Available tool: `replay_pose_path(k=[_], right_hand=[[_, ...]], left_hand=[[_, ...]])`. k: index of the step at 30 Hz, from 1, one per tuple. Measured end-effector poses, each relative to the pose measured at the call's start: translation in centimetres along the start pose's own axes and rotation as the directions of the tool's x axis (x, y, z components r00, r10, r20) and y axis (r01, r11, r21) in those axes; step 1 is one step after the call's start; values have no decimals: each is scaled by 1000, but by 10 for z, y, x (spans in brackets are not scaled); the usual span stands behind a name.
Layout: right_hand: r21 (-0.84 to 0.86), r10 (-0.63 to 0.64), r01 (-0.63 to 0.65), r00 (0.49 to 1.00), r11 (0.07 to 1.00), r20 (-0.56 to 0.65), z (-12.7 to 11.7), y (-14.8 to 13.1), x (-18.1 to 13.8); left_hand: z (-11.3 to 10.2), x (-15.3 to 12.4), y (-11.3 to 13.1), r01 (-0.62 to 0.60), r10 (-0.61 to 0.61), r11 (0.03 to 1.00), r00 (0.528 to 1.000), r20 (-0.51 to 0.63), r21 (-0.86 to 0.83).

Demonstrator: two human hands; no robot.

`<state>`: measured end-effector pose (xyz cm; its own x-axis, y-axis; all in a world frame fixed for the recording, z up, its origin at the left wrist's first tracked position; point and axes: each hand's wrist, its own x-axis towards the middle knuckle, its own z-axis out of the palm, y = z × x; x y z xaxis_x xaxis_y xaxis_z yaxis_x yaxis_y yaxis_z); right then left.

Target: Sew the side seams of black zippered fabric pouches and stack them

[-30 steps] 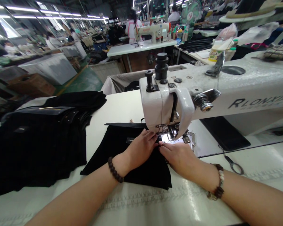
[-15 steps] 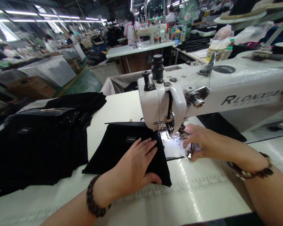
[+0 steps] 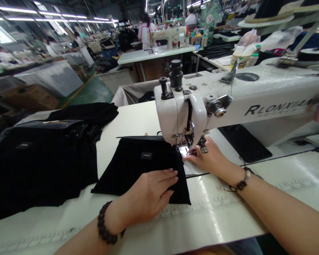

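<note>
A black fabric piece [image 3: 138, 166] with a small label lies flat on the white sewing table [image 3: 202, 216], its right edge under the head of the white sewing machine [image 3: 199, 106]. My left hand [image 3: 151, 194] lies flat on the fabric's near right corner, fingers stretched out. My right hand [image 3: 210, 157] rests on the metal plate right beside the presser foot [image 3: 188, 150]; its fingertips reach toward the needle and the fabric's edge, and I cannot see whether they pinch anything. Both wrists wear bead bracelets.
A pile of black fabric pieces [image 3: 42, 159] covers the table's left side. The machine arm spans the right half. A black mat [image 3: 244, 143] lies under it. Other sewing stations and seated people fill the hall behind.
My left hand slid back from the needle to the fabric's near corner and lies flat. My right hand left the fabric, reached right past the presser foot, then settled beside it.
</note>
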<state>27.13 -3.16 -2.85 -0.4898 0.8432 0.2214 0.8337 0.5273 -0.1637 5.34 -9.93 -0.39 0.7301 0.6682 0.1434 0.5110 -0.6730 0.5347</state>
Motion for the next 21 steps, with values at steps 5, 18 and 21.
replay_pose_path(k=[5,18,21], right_hand=[[56,-175,172,983,983,53,-15,-7,-21],[280,-252,237,968,930,17,-15,-47,-86],[260,-207,167,969,951,135,-17,-47,-82]], left_hand=[[-13,4,-11,367,-509,755,850,-134,-543],[-21,16,-3,419,-684,505,727,-54,-755],[-23,18,3,434,-660,586,746,-92,-685]])
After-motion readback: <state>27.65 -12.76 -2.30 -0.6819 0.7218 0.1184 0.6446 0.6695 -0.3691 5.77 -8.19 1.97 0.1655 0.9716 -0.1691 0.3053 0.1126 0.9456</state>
